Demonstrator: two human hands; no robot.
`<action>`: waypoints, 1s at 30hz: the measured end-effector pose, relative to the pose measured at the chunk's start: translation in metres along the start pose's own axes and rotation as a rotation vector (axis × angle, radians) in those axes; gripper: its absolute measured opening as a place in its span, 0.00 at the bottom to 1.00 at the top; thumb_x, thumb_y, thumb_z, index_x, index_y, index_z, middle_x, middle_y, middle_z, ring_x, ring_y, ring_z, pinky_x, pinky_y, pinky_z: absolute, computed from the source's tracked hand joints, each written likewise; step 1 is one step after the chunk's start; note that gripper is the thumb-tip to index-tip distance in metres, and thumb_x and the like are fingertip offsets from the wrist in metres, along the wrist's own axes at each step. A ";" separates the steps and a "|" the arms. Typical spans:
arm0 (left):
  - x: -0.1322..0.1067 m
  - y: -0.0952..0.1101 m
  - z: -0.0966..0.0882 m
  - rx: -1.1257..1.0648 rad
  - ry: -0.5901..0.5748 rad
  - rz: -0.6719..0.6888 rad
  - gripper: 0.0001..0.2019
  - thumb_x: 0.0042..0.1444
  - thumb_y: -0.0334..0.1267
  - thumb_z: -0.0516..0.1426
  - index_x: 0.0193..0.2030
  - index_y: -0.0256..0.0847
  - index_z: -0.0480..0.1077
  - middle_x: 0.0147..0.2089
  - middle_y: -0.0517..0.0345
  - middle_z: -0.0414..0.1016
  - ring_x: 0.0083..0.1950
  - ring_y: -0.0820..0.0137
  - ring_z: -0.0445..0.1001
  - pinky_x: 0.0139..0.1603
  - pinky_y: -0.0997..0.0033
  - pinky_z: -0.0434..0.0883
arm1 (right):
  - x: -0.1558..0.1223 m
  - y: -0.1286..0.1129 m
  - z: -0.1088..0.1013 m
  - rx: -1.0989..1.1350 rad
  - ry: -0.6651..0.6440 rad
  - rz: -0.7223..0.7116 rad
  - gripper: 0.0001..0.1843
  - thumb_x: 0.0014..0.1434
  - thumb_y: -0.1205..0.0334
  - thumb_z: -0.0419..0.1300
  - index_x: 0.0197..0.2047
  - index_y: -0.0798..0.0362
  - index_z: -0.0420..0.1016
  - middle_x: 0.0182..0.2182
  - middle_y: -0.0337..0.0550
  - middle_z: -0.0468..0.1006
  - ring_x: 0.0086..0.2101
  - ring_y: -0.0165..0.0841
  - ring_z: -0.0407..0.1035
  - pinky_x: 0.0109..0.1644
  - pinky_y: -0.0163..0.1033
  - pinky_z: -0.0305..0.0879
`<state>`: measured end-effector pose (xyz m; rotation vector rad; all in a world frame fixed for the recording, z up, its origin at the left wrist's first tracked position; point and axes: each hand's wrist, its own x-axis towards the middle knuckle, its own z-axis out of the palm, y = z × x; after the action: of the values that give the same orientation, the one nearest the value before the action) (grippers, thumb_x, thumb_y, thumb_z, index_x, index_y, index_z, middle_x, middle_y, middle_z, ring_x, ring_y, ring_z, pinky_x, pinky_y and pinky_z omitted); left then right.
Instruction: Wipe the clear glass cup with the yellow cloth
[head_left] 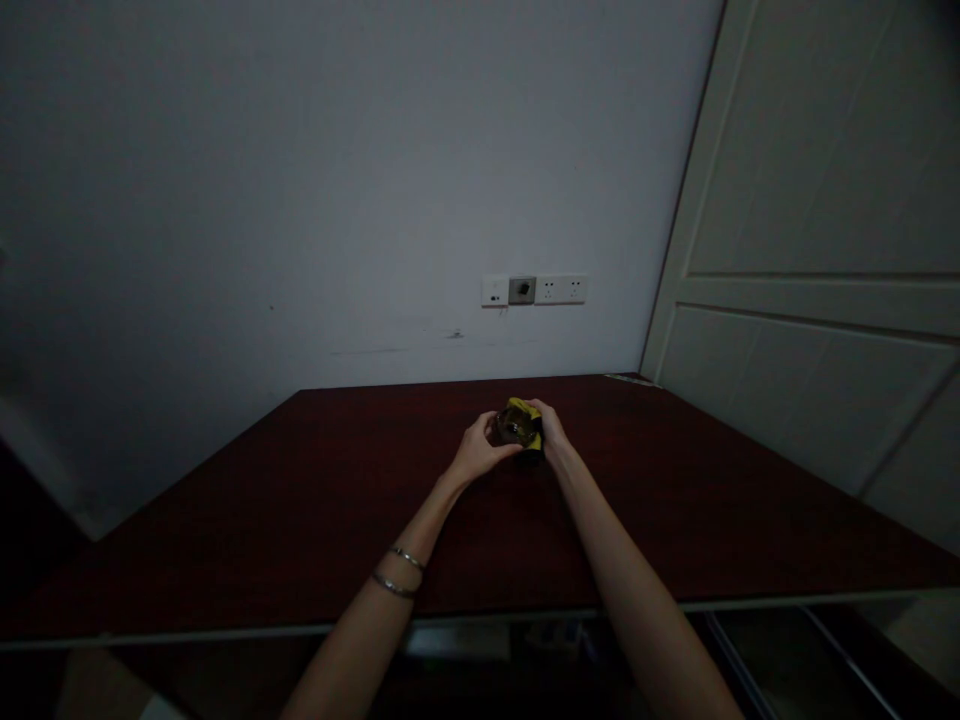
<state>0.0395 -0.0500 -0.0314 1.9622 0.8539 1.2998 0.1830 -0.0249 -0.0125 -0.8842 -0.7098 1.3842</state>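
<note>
Near the middle of the dark red table (360, 500), both hands are around a small, round, clear glass (513, 428), its open rim facing me. My left hand (477, 450) is closed about the glass from the left, thumb along its near side. On the opposite side, my right hand (552, 428) is closed on a yellow cloth (535, 440) with dark patches, which is pressed against the glass. The cloth also shows above the far rim. Most of my right fingers are hidden behind cloth and glass, and the picture is dim.
A pale wall (375, 200) rises behind the table, bearing a row of sockets (561, 289). To the right stands a white panelled door (810, 230). A thin flat strip (634, 380) lies at the far right corner. Dim shelves or objects show below the table's front edge (225, 633).
</note>
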 end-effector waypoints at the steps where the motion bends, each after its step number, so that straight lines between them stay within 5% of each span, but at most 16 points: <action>1: 0.000 0.001 -0.001 0.061 0.005 0.009 0.34 0.36 0.41 0.65 0.52 0.35 0.62 0.49 0.47 0.68 0.49 0.62 0.68 0.51 0.60 0.65 | 0.000 0.000 0.000 -0.012 -0.006 0.011 0.11 0.48 0.61 0.52 0.23 0.55 0.73 0.19 0.40 0.76 0.21 0.31 0.68 0.31 0.36 0.65; 6: -0.002 0.004 -0.006 0.354 -0.020 0.024 0.37 0.31 0.50 0.65 0.50 0.35 0.65 0.43 0.50 0.68 0.46 0.62 0.68 0.49 0.62 0.65 | -0.001 0.004 0.006 -0.044 -0.034 0.027 0.10 0.47 0.64 0.53 0.22 0.55 0.73 0.17 0.39 0.75 0.19 0.30 0.67 0.30 0.34 0.64; 14: -0.002 0.001 -0.009 0.536 0.115 -0.032 0.35 0.31 0.53 0.64 0.47 0.38 0.65 0.42 0.51 0.66 0.47 0.61 0.66 0.47 0.63 0.65 | -0.001 0.016 0.016 -0.004 -0.021 -0.062 0.13 0.50 0.60 0.52 0.27 0.55 0.76 0.24 0.38 0.78 0.26 0.30 0.70 0.34 0.34 0.65; 22: 0.000 -0.010 -0.009 0.401 0.298 -0.110 0.40 0.29 0.52 0.65 0.47 0.35 0.56 0.46 0.48 0.63 0.49 0.61 0.65 0.47 0.61 0.64 | 0.000 0.032 0.028 -0.002 0.030 -0.197 0.15 0.46 0.55 0.57 0.32 0.55 0.76 0.27 0.39 0.79 0.29 0.32 0.71 0.35 0.35 0.64; 30: 0.000 -0.005 -0.008 0.057 0.010 -0.102 0.44 0.38 0.41 0.64 0.59 0.33 0.47 0.56 0.39 0.60 0.57 0.58 0.61 0.57 0.57 0.58 | 0.009 0.026 0.013 -0.003 0.087 -0.146 0.10 0.45 0.58 0.56 0.27 0.54 0.74 0.21 0.36 0.77 0.23 0.30 0.68 0.30 0.34 0.63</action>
<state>0.0308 -0.0456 -0.0329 1.9307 0.9928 1.2396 0.1591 -0.0148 -0.0282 -0.8724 -0.6964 1.2081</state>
